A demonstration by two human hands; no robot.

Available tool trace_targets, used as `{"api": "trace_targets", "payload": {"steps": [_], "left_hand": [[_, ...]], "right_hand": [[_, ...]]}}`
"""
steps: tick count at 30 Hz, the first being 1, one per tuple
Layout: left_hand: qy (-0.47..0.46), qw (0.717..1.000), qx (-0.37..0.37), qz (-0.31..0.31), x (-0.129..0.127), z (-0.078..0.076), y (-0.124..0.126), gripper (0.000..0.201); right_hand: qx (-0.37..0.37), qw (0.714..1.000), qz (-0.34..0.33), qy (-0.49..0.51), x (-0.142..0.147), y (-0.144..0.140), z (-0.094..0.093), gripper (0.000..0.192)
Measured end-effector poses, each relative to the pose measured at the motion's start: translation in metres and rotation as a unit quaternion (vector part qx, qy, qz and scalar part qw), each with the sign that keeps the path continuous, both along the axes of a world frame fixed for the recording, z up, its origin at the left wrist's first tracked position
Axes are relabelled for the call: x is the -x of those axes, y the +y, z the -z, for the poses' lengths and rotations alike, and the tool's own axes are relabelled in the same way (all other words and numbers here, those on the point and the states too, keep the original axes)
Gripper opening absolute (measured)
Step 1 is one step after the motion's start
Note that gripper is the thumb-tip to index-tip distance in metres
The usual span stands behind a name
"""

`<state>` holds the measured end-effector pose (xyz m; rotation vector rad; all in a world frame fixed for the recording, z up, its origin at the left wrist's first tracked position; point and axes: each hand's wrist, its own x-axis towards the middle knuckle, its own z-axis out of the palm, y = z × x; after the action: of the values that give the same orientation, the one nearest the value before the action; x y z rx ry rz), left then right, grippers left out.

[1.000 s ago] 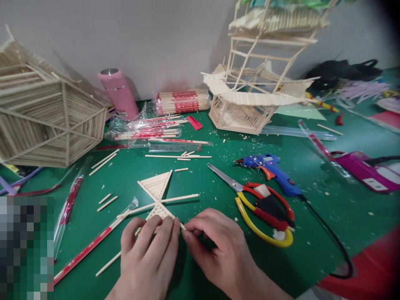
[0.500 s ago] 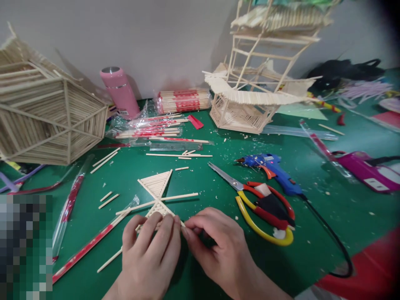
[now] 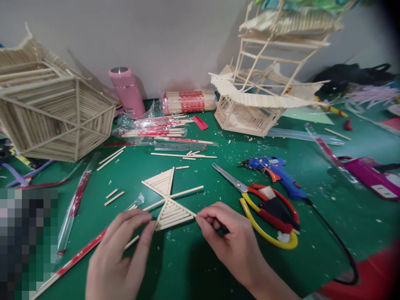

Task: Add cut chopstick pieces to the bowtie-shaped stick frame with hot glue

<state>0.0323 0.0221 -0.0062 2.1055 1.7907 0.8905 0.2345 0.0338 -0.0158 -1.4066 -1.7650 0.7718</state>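
Observation:
Two triangular panels of pale wooden sticks, joined tip to tip across a longer stick, form a bow-tie-like stick frame (image 3: 175, 216) on the green table. My right hand (image 3: 229, 241) pinches the lower right corner of this frame between thumb and fingertips. At its lower left corner is my left hand (image 3: 121, 250), thumb and fingers curved but apart; the thumb tip meets or nearly meets the edge. Part of the long stick's left end is hidden behind the left fingers. A loose stick (image 3: 131, 242) shows beneath the left hand.
Red-and-yellow-handled scissors (image 3: 268, 212) and a blue glue gun (image 3: 275, 171) lie at right. Behind stand a stick tower (image 3: 250, 100), a pink bottle (image 3: 127, 93) and bundled sticks (image 3: 189, 102). A large stick structure (image 3: 56, 116) is at left.
My left hand has drawn back leftward off the lower panel, uncovering it, and its fingers have spread. My right hand keeps its pinch on the corner. The view has shifted slightly.

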Motion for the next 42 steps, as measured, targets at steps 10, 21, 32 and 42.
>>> {"api": "trace_targets", "payload": {"steps": [10, 21, 32, 42], "left_hand": [[-0.351, 0.850, 0.387, -0.070, -0.004, -0.009, 0.004, 0.043], [-0.586, 0.632, 0.494, -0.115, -0.034, -0.006, 0.010, 0.040], [-0.576, 0.694, 0.425, -0.077, -0.043, 0.002, 0.007, 0.037], [-0.491, 0.775, 0.397, -0.014, -0.039, 0.004, 0.003, 0.037]], "right_hand": [[-0.007, 0.999, 0.032, 0.008, -0.005, 0.002, -0.004, 0.012], [0.000, 0.999, 0.043, 0.010, -0.008, 0.001, -0.005, 0.013], [0.045, 0.997, 0.017, 0.062, -0.009, -0.006, 0.000, 0.021], [-0.122, 0.992, -0.028, 0.029, -0.012, -0.005, -0.001, 0.022]]}}
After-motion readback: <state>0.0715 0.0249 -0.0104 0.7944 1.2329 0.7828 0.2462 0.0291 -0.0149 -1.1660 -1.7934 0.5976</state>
